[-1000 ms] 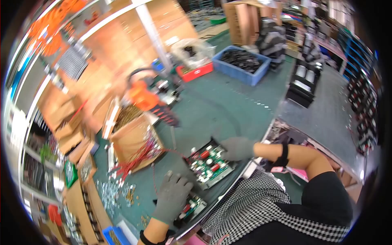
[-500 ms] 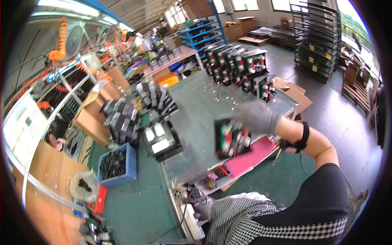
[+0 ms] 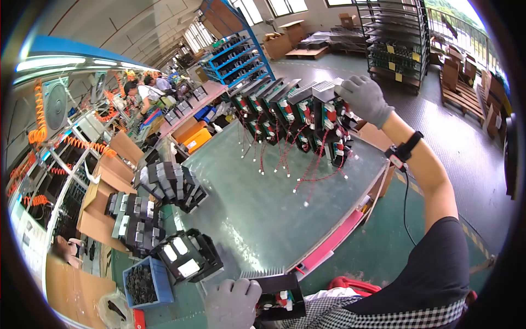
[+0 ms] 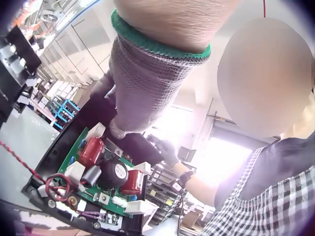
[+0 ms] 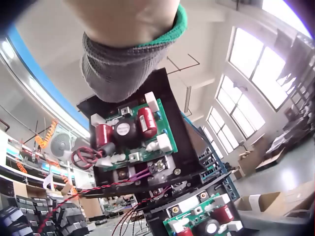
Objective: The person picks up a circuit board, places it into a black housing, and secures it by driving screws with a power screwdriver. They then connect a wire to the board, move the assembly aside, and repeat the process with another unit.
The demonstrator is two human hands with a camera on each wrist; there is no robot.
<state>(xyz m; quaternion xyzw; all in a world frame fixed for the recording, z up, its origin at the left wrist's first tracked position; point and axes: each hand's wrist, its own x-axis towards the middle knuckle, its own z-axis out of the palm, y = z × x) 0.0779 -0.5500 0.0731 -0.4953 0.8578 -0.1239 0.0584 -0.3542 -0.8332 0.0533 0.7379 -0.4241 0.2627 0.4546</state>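
My grey-gloved left hand (image 3: 233, 304) grips a black-housed circuit board unit (image 3: 282, 296) low in the head view, close to the apron. In the left wrist view its green board (image 4: 113, 179) carries red capacitors, a round black part and a coiled red-black wire. At the upper right, my gloved right hand (image 3: 364, 98) holds a similar unit (image 5: 130, 130) by its black housing. That unit is at the top of the stacked units (image 3: 298, 112) at the far end of the metal-topped table (image 3: 241, 170). Another unit (image 5: 199, 219) sits just below it.
Twisted red wires (image 3: 282, 145) with white plugs hang from the stack onto the table. Left of it stand black housings (image 3: 170, 183), another black unit (image 3: 186, 255) and a blue bin (image 3: 148, 282) of black parts. A pink sheet (image 3: 334, 238) lies under the table's right edge.
The head view has swung right, from the green bench to the metal-topped table. My right hand has carried a unit over to the stack; my left hand has brought another along from the bench.
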